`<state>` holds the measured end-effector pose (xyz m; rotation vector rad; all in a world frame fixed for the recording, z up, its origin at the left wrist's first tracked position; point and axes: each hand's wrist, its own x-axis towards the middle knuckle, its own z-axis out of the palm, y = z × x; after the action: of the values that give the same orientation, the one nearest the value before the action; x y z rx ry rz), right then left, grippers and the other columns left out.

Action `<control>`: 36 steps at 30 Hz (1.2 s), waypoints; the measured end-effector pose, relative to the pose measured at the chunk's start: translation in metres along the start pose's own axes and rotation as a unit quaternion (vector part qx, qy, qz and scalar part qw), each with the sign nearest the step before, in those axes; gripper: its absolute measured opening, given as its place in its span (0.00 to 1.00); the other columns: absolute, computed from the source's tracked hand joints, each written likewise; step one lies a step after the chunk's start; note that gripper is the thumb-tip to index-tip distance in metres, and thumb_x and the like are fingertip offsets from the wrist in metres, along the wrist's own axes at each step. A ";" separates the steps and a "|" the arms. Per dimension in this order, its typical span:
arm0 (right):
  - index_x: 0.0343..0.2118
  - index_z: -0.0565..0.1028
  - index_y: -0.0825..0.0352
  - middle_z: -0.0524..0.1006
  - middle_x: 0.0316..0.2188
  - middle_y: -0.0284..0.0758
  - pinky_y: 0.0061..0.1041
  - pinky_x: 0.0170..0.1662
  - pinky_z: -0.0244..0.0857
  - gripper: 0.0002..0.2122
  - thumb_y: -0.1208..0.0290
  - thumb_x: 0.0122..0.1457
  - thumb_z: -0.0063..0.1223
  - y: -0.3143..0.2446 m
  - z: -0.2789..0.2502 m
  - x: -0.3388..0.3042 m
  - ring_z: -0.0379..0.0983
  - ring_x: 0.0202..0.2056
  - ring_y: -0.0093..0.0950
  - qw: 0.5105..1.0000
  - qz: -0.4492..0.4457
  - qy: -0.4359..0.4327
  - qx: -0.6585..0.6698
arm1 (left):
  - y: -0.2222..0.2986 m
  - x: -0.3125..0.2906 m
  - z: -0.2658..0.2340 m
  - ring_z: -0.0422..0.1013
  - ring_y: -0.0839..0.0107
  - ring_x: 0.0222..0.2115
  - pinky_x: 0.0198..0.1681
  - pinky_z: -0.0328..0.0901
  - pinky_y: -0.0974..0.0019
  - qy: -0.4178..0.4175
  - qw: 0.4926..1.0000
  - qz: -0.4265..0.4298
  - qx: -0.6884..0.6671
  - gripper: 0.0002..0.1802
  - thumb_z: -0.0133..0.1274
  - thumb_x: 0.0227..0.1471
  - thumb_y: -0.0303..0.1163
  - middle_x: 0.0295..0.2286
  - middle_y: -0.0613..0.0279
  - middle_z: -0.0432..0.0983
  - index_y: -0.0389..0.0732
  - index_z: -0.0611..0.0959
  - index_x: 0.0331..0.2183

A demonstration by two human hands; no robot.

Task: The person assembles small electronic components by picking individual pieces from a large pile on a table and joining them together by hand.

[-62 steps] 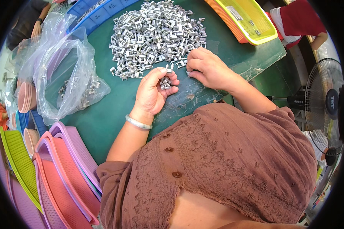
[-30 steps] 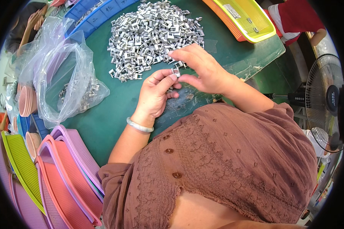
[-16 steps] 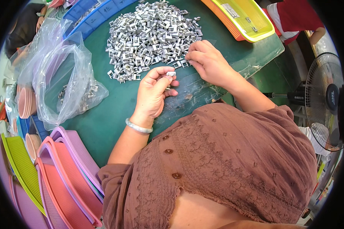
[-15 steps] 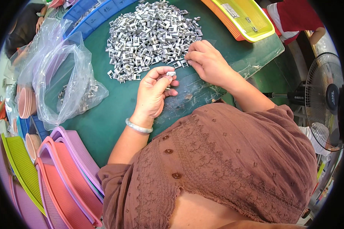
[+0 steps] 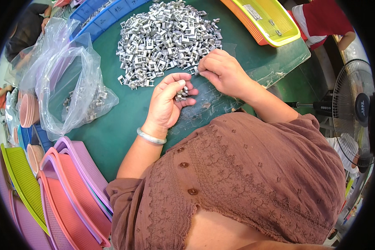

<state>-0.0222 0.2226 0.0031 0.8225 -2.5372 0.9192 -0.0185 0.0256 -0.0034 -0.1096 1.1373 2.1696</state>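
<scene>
A big heap of small silvery metal pieces, shaped like little open frames (image 5: pixel 166 39), lies on the green table (image 5: pixel 100 141). In front of the heap, my left hand (image 5: pixel 168 93) curls its fingers around several of these metal pieces (image 5: pixel 181 94) in its palm. My right hand (image 5: pixel 223 73) is at the heap's near right edge, thumb and forefinger pinched on a small metal piece (image 5: pixel 197 71), mostly covered by the fingertips. The two hands are close together but apart.
A clear plastic bag (image 5: pixel 77 87) with more metal pieces lies at the left, by a blue divided bin (image 5: pixel 104 18). Pink and purple baskets (image 5: pixel 77 179) stand near left. A yellow basket (image 5: pixel 275 25) tops a stack at the far right. Right of the table is a fan (image 5: pixel 354 108).
My right hand has drawn back from the heap, slightly down and left, toward my left hand. The piece between my left thumb and forefinger has gone from there; pieces now show in the palm.
</scene>
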 end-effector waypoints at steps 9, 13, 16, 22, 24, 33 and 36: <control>0.41 0.66 0.67 0.70 0.24 0.32 0.28 0.32 0.61 0.23 0.82 0.36 0.55 -0.012 0.003 0.008 0.66 0.29 0.32 0.993 -0.042 0.073 0.080 | -0.001 -0.002 0.003 0.69 0.72 0.25 0.28 0.69 0.67 -0.005 1.000 -0.023 -0.010 0.09 0.47 0.50 0.32 0.23 0.65 0.69 0.37 0.75 0.31; 0.42 0.66 0.66 0.71 0.24 0.32 0.28 0.32 0.61 0.25 0.81 0.35 0.56 -0.016 0.004 0.010 0.66 0.29 0.32 0.994 -0.059 0.067 0.067 | -0.004 -0.001 0.001 0.69 0.73 0.26 0.29 0.69 0.67 -0.004 1.000 -0.017 0.005 0.11 0.45 0.52 0.34 0.24 0.65 0.69 0.37 0.74 0.33; 0.42 0.66 0.66 0.71 0.25 0.33 0.29 0.33 0.60 0.25 0.81 0.35 0.56 -0.019 0.004 0.010 0.65 0.29 0.33 0.993 -0.069 0.053 0.074 | -0.005 -0.001 0.003 0.69 0.73 0.25 0.28 0.69 0.69 0.010 1.000 -0.012 0.020 0.08 0.47 0.51 0.31 0.23 0.65 0.70 0.38 0.75 0.33; 0.40 0.68 0.66 0.69 0.32 0.37 0.31 0.37 0.60 0.23 0.81 0.35 0.56 -0.014 -0.001 0.010 0.65 0.34 0.36 0.994 -0.066 0.071 0.050 | -0.004 -0.001 0.005 0.69 0.75 0.25 0.26 0.68 0.72 0.035 0.999 0.022 0.036 0.07 0.48 0.49 0.27 0.24 0.66 0.71 0.39 0.75 0.34; 0.39 0.68 0.65 0.69 0.33 0.37 0.31 0.38 0.60 0.22 0.80 0.35 0.56 -0.010 -0.004 0.008 0.65 0.35 0.36 0.996 -0.048 0.066 0.031 | -0.005 -0.001 0.005 0.69 0.76 0.25 0.26 0.68 0.73 0.041 0.998 0.027 0.050 0.08 0.48 0.49 0.27 0.25 0.66 0.71 0.39 0.75 0.35; 0.26 0.73 0.65 0.68 0.29 0.33 0.30 0.40 0.55 0.08 0.73 0.40 0.56 0.000 0.003 0.000 0.63 0.36 0.32 0.996 0.045 -0.006 -0.071 | -0.004 0.000 0.001 0.70 0.73 0.27 0.26 0.67 0.72 0.043 0.998 0.027 0.031 0.09 0.44 0.48 0.25 0.28 0.63 0.71 0.38 0.74 0.35; 0.23 0.74 0.64 0.68 0.28 0.31 0.30 0.41 0.54 0.05 0.71 0.41 0.55 -0.004 0.008 -0.001 0.62 0.36 0.31 0.991 0.063 -0.013 -0.116 | -0.001 0.000 -0.003 0.70 0.68 0.29 0.27 0.68 0.70 0.010 0.999 0.035 -0.022 0.11 0.42 0.46 0.27 0.31 0.58 0.71 0.37 0.73 0.35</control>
<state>-0.0193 0.2150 -0.0015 0.6135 -2.6791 0.6345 -0.0190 0.0236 -0.0064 -0.1122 1.1202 2.2600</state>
